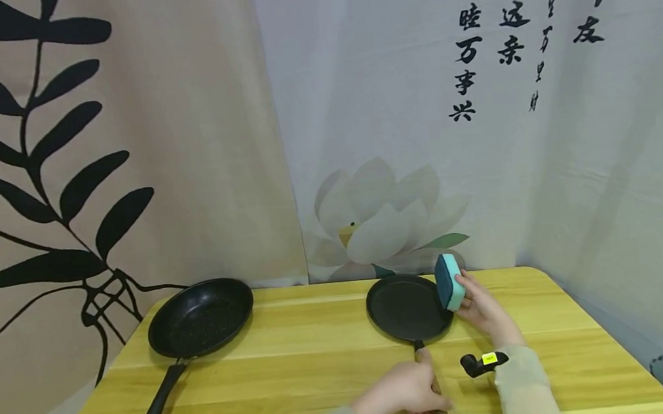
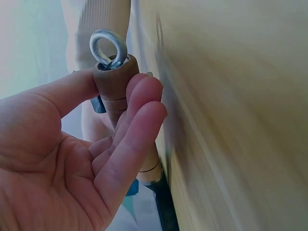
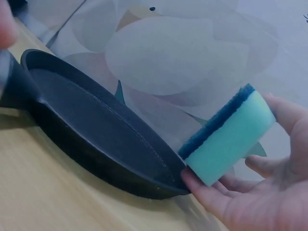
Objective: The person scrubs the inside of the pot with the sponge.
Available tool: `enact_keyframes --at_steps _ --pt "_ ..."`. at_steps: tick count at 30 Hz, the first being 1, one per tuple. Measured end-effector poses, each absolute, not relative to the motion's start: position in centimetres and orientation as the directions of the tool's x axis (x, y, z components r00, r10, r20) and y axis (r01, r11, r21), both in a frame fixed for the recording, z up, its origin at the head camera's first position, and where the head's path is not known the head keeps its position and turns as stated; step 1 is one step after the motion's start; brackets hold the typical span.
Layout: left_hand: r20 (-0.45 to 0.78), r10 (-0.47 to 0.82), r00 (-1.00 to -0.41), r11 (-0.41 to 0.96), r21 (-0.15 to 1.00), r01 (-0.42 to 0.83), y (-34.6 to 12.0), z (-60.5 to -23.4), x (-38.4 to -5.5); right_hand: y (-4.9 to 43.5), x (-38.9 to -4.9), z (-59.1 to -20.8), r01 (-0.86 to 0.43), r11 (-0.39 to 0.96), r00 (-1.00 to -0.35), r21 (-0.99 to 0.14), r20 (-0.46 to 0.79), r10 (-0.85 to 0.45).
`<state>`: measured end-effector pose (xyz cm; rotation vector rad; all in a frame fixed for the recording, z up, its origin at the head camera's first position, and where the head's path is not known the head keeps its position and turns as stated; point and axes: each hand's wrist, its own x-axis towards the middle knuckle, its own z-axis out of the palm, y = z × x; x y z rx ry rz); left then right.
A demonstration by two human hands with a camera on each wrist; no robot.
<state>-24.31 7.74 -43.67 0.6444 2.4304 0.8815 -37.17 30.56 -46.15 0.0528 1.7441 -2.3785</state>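
My left hand point(image 1: 399, 390) grips the wooden handle point(image 2: 115, 91) of a small flat black frying pan point(image 1: 409, 308), near the end with the metal hanging ring point(image 2: 109, 47). In the right wrist view the small pan point(image 3: 101, 125) shows its low rim and flat inside. My right hand point(image 1: 485, 305) holds a sponge point(image 3: 231, 137) between thumb and fingers. The sponge has a light turquoise foam side and a dark blue scouring side. It is tilted up at the small pan's right rim, with the scouring side facing the pan.
A larger, deeper black frying pan point(image 1: 201, 318) rests on the left of the wooden table point(image 1: 299, 374), its black handle pointing toward the front. A curtain point(image 1: 213, 145) with printed leaves, a flower and characters hangs behind the table. A black wrist camera point(image 1: 480, 363) sits at the right sleeve.
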Motion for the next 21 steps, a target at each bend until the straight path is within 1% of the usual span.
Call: enact_keyframes --at_steps 8,21 --pt "-0.309 0.53 -0.79 0.717 0.661 0.222 9.9 -43.4 -25.2 31.7 -37.2 -46.3 0.165 -0.278 -0.985 -0.946 -0.145 -0.092" --pt "-0.324 0.479 -0.816 0.742 0.646 0.18 11.8 -43.3 -25.9 32.3 -37.1 -46.2 0.161 -0.262 -0.987 -0.952 -0.148 -0.069"
